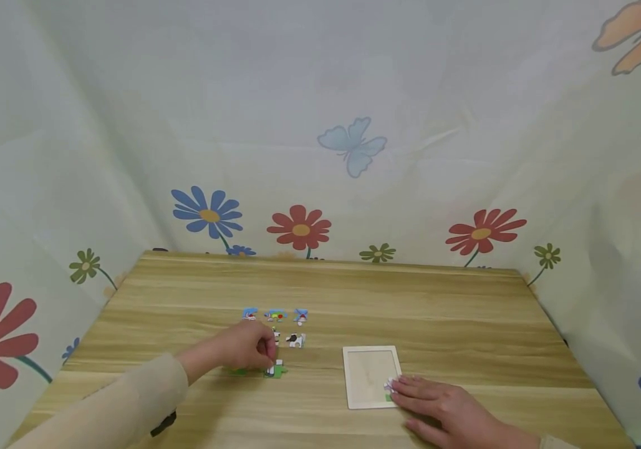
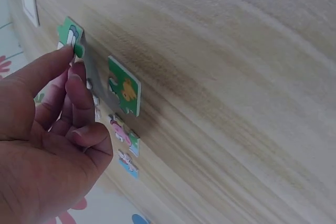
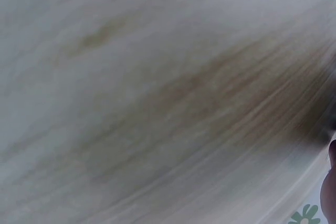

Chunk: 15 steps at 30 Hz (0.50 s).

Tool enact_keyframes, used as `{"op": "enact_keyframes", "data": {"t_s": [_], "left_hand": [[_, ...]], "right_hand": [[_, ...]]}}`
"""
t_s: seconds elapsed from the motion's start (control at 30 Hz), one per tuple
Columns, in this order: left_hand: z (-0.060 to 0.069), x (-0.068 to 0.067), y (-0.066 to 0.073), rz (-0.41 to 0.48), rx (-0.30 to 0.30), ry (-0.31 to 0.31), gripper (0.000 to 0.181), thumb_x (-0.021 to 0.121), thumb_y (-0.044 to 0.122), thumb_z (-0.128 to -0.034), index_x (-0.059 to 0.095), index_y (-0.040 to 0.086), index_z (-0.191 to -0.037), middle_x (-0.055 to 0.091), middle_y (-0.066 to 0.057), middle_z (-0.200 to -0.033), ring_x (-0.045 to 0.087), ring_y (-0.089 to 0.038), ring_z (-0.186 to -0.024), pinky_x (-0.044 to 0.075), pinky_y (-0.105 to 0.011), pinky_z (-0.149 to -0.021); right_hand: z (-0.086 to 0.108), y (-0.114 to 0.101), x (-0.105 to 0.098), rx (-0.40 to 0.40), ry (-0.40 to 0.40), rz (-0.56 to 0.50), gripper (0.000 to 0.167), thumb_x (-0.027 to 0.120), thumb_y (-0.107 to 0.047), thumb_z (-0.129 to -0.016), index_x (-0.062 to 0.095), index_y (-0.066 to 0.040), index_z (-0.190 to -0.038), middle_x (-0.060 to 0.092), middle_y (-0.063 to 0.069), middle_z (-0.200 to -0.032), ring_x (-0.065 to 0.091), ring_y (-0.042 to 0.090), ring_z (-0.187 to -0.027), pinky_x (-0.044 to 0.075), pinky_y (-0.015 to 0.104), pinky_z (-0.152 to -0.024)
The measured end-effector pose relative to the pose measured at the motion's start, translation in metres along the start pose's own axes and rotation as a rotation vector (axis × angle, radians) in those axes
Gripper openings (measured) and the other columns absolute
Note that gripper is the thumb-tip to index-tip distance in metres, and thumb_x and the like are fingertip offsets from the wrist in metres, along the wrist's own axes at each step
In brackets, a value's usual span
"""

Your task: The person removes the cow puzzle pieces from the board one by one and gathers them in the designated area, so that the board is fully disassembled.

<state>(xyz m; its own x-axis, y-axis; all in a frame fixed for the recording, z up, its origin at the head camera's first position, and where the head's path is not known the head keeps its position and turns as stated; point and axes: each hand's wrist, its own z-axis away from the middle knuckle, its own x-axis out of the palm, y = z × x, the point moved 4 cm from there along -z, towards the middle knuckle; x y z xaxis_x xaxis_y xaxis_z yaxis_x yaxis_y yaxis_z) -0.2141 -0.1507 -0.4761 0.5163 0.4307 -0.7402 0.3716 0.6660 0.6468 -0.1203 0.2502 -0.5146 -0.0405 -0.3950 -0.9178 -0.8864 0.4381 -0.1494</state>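
Between thumb and fingertips my left hand pinches a green and white jigsaw piece, held up off the wood in the left wrist view. A green piece with an orange figure lies beside that hand. Over the right side of a shallow wooden puzzle tray rests my right hand, its fingers extended. Its fingertips touch a white and green piece in the tray's near right corner and partly cover it. Only a sliver of the right hand enters the right wrist view.
Beyond the left hand, a row of blue-topped pieces lies on the wooden table. A black-and-white patched piece sits nearer. A pink and green piece shows in the left wrist view. Flower-printed cloth encloses the table.
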Motion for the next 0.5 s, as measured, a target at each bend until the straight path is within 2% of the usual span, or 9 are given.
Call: {"op": "enact_keyframes", "data": {"t_s": [0.1, 0.27, 0.5], "left_hand": [[0.0011, 0.0017, -0.0002, -0.03, 0.021, 0.027, 0.017, 0.084, 0.007, -0.0879, 0.069, 0.015, -0.085, 0.063, 0.008, -0.079, 0.055, -0.007, -0.071, 0.049, -0.026, -0.065], [0.0019, 0.0036, 0.0002, -0.06, 0.059, 0.056, 0.017, 0.083, 0.007, -0.0884, 0.069, 0.016, -0.084, 0.062, 0.011, -0.077, 0.054, -0.003, -0.069, 0.049, -0.025, -0.066], [0.004, 0.0048, 0.0016, -0.121, 0.096, 0.066, 0.02, 0.083, 0.007, -0.0895, 0.068, 0.018, -0.083, 0.061, 0.013, -0.077, 0.052, -0.001, -0.069, 0.048, -0.024, -0.066]], "right_hand": [[0.0, -0.0003, -0.0007, 0.003, -0.003, -0.01, 0.051, 0.077, -0.03, -0.1, 0.066, -0.014, -0.147, 0.064, -0.001, -0.149, 0.063, 0.02, -0.135, 0.039, 0.02, -0.116], [-0.0008, -0.0018, -0.0024, -0.043, 0.037, -0.011, 0.051, 0.079, -0.025, -0.099, 0.066, -0.011, -0.146, 0.066, 0.004, -0.147, 0.067, 0.025, -0.131, 0.041, 0.021, -0.115], [-0.0011, -0.003, -0.0045, -0.029, 0.033, -0.022, 0.051, 0.079, -0.026, -0.098, 0.066, -0.013, -0.146, 0.066, 0.002, -0.148, 0.065, 0.023, -0.133, 0.041, 0.021, -0.115]]}}
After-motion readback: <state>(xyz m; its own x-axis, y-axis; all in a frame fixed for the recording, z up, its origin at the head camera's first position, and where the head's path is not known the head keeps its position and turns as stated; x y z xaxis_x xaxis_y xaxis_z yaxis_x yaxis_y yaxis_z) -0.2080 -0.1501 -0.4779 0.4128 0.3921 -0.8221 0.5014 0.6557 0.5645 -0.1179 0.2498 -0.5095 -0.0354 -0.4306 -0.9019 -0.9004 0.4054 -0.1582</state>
